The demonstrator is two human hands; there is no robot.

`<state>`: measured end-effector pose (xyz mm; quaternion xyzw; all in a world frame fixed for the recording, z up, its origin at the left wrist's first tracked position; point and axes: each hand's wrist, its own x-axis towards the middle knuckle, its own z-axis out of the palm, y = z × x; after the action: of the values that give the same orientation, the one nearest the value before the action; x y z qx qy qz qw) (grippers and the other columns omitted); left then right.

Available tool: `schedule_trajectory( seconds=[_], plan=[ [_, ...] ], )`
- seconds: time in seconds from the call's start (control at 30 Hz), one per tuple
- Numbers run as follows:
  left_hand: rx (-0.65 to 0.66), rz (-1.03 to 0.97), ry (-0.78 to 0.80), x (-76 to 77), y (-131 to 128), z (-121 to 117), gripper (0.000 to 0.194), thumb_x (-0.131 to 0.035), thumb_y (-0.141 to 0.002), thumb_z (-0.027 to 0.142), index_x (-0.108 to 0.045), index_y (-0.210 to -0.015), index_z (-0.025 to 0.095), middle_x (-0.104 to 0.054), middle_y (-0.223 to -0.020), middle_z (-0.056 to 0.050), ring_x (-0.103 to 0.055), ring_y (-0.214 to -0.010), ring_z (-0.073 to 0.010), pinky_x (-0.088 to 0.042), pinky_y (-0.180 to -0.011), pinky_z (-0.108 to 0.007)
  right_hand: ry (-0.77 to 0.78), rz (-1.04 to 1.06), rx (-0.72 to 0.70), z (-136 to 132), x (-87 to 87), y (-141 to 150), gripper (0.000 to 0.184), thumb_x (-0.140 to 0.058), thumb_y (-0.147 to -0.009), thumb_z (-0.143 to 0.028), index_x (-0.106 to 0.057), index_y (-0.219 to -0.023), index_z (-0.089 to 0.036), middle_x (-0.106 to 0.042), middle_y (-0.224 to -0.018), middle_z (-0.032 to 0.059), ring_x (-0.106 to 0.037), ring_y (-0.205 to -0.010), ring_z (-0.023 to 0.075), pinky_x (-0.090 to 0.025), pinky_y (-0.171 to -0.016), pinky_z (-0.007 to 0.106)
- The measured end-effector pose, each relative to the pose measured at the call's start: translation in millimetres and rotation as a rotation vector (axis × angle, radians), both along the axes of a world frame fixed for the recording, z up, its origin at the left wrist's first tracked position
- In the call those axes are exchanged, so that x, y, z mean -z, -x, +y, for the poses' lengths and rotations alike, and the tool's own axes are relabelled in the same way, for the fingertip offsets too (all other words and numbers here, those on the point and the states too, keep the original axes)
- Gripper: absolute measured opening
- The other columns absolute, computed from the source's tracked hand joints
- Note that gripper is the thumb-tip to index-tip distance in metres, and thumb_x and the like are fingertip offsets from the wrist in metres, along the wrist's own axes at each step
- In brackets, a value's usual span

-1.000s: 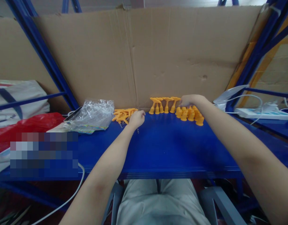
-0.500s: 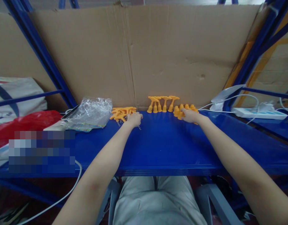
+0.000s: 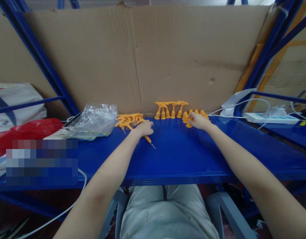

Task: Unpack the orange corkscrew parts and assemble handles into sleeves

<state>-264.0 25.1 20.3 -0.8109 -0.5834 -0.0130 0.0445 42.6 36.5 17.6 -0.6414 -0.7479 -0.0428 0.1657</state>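
My left hand (image 3: 145, 128) is closed on an orange corkscrew (image 3: 148, 138), whose metal spiral points down and toward me. Just left of it lies a pile of orange T-handled corkscrews (image 3: 128, 119) with their spirals showing. My right hand (image 3: 199, 121) has its fingers closed around an orange bell-shaped base (image 3: 189, 125), at the near left of a group of similar bases (image 3: 185, 116); the hand covers part of the group. Between my hands, assembled corkscrews (image 3: 168, 111) stand upright on their bases in a row by the cardboard.
A cardboard sheet (image 3: 187, 59) backs the blue table (image 3: 165, 166). Clear plastic bags (image 3: 98, 119) and a red bag (image 3: 30, 131) lie at left. A white power strip (image 3: 272, 118) with cables sits at right. Blue metal posts (image 3: 262, 63) frame both sides.
My left hand has drawn a corkscrew out of the pile, slightly to the right and toward me. My right hand stays at the bases, its fingers near the front left one.
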Motion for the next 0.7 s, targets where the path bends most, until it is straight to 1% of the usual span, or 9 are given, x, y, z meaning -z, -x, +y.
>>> schedule_trajectory(
  seconds=[0.07,0.13,0.27,0.33,0.4,0.47,0.53,0.6,0.7],
  plan=[
    [0.023,0.014,-0.002,4.1,-2.6,-0.4,0.048,-0.05,-0.08,0.015,-0.064,-0.126,0.017,-0.063,-0.126,-0.011,-0.063,-0.114,-0.0238,-0.049,-0.099,-0.029,-0.005,0.023,-0.032,-0.6,1.1,2.4,0.03,-0.048,-0.087,-0.023,-0.057,-0.116,-0.018,-0.07,-0.111,0.0159,-0.066,-0.102,0.0322,-0.049,-0.086,0.043],
    [-0.004,0.019,-0.034,8.3,-7.4,-1.8,0.044,-0.048,-0.083,0.015,-0.063,-0.124,0.018,-0.062,-0.127,-0.012,-0.065,-0.111,-0.0247,-0.05,-0.096,-0.031,-0.001,0.056,-0.086,-1.0,3.1,5.4,0.029,-0.048,-0.087,-0.023,-0.056,-0.115,-0.02,-0.07,-0.11,0.0148,-0.067,-0.1,0.0311,-0.049,-0.087,0.042],
    [-0.176,-0.066,-0.155,14.6,-19.5,-4.1,0.038,-0.042,-0.088,0.015,-0.062,-0.12,0.015,-0.062,-0.124,-0.017,-0.066,-0.108,-0.0285,-0.053,-0.09,-0.037,0.039,0.121,-0.184,-2.8,6.8,11.7,0.035,-0.049,-0.087,-0.02,-0.052,-0.121,-0.018,-0.07,-0.106,0.0148,-0.068,-0.097,0.0293,-0.05,-0.087,0.041],
    [-0.263,-0.153,-0.208,14.8,-22.0,-3.6,0.036,-0.04,-0.091,0.018,-0.061,-0.12,0.014,-0.062,-0.124,-0.018,-0.066,-0.109,-0.0296,-0.053,-0.089,-0.039,0.057,0.13,-0.211,-4.4,7.2,14.0,0.037,-0.05,-0.087,-0.019,-0.05,-0.124,-0.017,-0.07,-0.106,0.0151,-0.068,-0.097,0.0285,-0.05,-0.087,0.04],
    [-0.307,-0.22,-0.239,11.8,-19.3,-2.2,0.036,-0.038,-0.093,0.021,-0.061,-0.121,0.015,-0.063,-0.124,-0.017,-0.065,-0.111,-0.0292,-0.053,-0.09,-0.039,0.064,0.132,-0.23,-6.0,7.2,15.4,0.039,-0.051,-0.087,-0.019,-0.049,-0.126,-0.016,-0.07,-0.109,0.0159,-0.068,-0.097,0.0281,-0.05,-0.087,0.04],
    [-0.264,-0.253,-0.235,5.5,-11.9,-0.7,0.037,-0.041,-0.091,0.021,-0.063,-0.121,0.017,-0.066,-0.121,-0.014,-0.065,-0.111,-0.0271,-0.052,-0.092,-0.036,0.066,0.133,-0.238,-7.1,7.1,16.2,0.04,-0.052,-0.087,-0.019,-0.049,-0.127,-0.015,-0.069,-0.112,0.0167,-0.068,-0.098,0.0278,-0.05,-0.086,0.039],
    [-0.144,-0.253,-0.174,-3.6,-2.5,-0.4,0.038,-0.045,-0.086,0.017,-0.066,-0.119,0.019,-0.07,-0.114,-0.01,-0.065,-0.108,-0.0239,-0.052,-0.091,-0.032,0.07,0.132,-0.234,-7.3,7.4,16.5,0.041,-0.053,-0.088,-0.018,-0.049,-0.128,-0.014,-0.069,-0.112,0.0171,-0.068,-0.098,0.0274,-0.05,-0.086,0.038],
    [-0.038,-0.199,-0.053,-13.3,5.0,-2.3,0.039,-0.049,-0.079,0.013,-0.07,-0.112,0.02,-0.073,-0.107,-0.007,-0.067,-0.102,-0.0219,-0.052,-0.087,-0.029,0.072,0.136,-0.225,-7.1,7.9,16.7,0.042,-0.053,-0.088,-0.017,-0.049,-0.129,-0.013,-0.069,-0.112,0.0172,-0.068,-0.099,0.0272,-0.05,-0.086,0.038],
    [0.025,-0.059,0.158,-23.5,8.6,-8.6,0.048,-0.057,-0.069,0.015,-0.07,-0.114,0.023,-0.074,-0.109,-0.005,-0.068,-0.097,-0.0213,-0.052,-0.082,-0.026,0.085,0.155,-0.227,-7.2,8.3,17.1,0.045,-0.055,-0.087,-0.016,-0.048,-0.132,-0.014,-0.07,-0.111,0.0165,-0.069,-0.098,0.0273,-0.051,-0.085,0.037]
  ],
)
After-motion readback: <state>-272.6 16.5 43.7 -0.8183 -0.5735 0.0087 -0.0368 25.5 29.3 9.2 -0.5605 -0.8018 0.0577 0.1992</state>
